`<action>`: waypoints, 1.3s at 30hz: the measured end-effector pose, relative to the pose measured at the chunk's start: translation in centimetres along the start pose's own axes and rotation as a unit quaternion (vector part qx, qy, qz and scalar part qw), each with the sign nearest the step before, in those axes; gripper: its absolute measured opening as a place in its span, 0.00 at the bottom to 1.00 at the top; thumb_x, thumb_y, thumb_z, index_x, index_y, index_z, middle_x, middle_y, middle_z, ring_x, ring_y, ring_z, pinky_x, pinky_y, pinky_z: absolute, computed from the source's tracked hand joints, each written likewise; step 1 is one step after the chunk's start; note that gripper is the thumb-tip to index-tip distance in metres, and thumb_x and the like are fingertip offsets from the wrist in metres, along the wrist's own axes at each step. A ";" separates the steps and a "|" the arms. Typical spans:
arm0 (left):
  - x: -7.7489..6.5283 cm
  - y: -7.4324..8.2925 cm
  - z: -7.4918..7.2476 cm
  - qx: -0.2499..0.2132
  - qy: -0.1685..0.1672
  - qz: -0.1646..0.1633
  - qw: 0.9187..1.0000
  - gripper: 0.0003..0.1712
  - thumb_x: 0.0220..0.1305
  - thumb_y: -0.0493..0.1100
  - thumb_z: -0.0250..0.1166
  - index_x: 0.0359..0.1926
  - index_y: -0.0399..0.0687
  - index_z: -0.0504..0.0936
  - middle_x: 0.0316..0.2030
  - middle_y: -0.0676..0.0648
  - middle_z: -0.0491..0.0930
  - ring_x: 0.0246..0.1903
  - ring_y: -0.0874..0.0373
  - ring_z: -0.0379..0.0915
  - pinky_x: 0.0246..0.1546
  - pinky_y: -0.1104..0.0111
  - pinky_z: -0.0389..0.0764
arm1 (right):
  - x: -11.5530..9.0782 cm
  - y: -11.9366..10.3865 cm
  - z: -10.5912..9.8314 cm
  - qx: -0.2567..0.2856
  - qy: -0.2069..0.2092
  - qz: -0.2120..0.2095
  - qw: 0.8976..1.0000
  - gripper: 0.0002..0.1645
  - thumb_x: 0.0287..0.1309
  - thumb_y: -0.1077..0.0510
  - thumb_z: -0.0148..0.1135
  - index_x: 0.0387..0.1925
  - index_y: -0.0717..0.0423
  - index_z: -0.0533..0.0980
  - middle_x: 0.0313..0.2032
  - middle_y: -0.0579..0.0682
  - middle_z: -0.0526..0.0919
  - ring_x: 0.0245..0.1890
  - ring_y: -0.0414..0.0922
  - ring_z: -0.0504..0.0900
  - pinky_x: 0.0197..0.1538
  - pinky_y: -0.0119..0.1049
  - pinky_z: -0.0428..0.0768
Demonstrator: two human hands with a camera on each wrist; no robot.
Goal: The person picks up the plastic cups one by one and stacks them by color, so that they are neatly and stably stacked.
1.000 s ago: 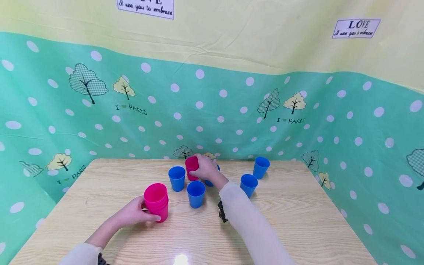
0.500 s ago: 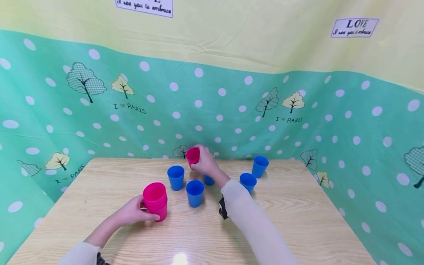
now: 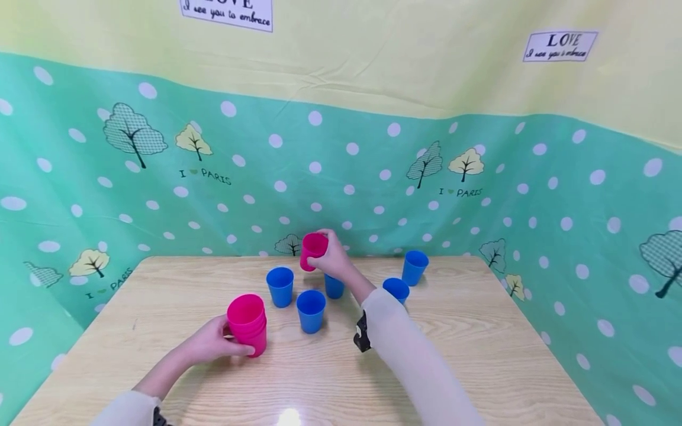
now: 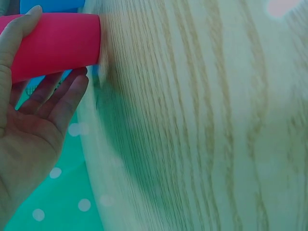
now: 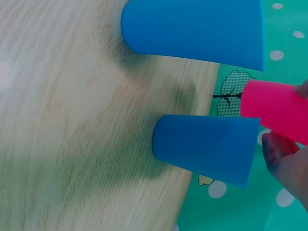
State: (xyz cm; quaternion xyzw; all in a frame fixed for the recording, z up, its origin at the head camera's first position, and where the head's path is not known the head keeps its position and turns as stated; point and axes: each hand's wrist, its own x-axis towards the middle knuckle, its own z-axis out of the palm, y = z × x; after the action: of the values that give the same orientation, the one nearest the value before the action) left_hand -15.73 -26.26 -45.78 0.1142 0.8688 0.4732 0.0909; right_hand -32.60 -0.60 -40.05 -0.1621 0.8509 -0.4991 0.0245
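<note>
Green cloth (image 3: 330,154) behind pink cups (image 3: 248,325) bears "PARIS".

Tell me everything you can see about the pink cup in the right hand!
The pink cup looks like smooth plastic, with a round open top and a narrower bottom. It is mouth-up, seeming a little tilted, and held off the table toward the far side. The right hand grips it; nothing else seems to touch it.

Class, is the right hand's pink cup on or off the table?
Off: in the right wrist view, patterned curtain shows between the pink cup and the table.
</note>
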 end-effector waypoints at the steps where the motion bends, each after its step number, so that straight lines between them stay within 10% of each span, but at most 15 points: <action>1: 0.0 0.0 0.0 0.000 0.000 0.001 1.000 0.34 0.46 0.46 0.75 0.52 0.37 0.72 0.44 0.43 0.80 0.42 0.59 0.76 0.42 0.71 0.76 | 0.0 0.0 -0.1 0.010 -0.004 0.001 1.000 0.43 0.49 0.59 0.69 0.62 0.49 0.56 0.55 0.54 0.70 0.53 0.52 0.73 0.48 0.42 0.80; 39: 0.0 -0.2 0.0 -0.010 -0.001 0.004 1.000 0.35 0.46 0.45 0.75 0.53 0.34 0.71 0.44 0.42 0.80 0.40 0.65 0.76 0.41 0.74 0.77 | -3.7 -6.2 -1.4 0.030 -0.042 -0.069 0.996 0.43 0.45 0.44 0.72 0.61 0.46 0.62 0.47 0.46 0.77 0.45 0.43 0.77 0.40 0.34 0.81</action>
State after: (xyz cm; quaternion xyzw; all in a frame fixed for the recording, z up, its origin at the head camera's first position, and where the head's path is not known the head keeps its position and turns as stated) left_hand -15.72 -26.41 -45.97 0.1174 0.8636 0.4819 0.0907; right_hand -27.80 -1.12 -34.52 -0.2405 0.8207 -0.5174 0.0302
